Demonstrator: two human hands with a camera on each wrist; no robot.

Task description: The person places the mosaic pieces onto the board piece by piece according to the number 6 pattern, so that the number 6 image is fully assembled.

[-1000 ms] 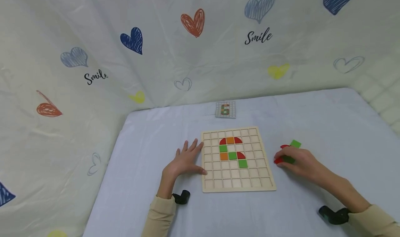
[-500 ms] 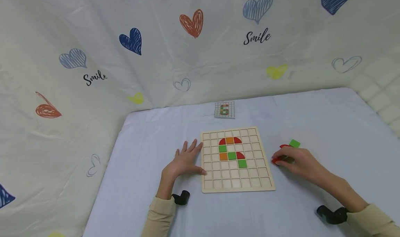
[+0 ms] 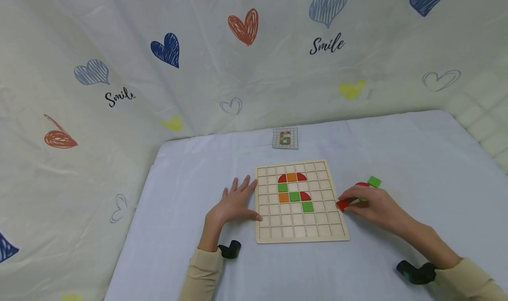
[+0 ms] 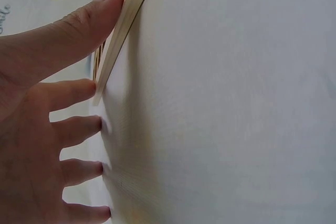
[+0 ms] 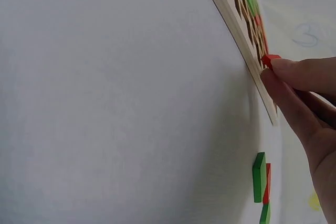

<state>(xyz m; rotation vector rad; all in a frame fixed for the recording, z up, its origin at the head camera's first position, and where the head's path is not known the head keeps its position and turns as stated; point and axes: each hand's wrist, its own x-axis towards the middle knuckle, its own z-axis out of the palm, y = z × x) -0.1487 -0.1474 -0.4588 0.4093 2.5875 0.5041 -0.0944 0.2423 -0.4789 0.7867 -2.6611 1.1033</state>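
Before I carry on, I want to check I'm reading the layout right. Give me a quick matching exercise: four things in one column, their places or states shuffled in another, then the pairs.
Things
1. Left hand
2. Right hand
3. Pattern card
4. Loose green square tile

Places or states
A. Beyond the far edge of the wooden grid board
B. Touching the board's left edge
C. Right of the board, next to a loose red piece
D. Pinching a red tile

Pairs
1-B, 2-D, 3-A, 4-C

The grid board (image 3: 298, 220) looks smooth, matt wood; the table cover (image 3: 166, 230), matt cloth.
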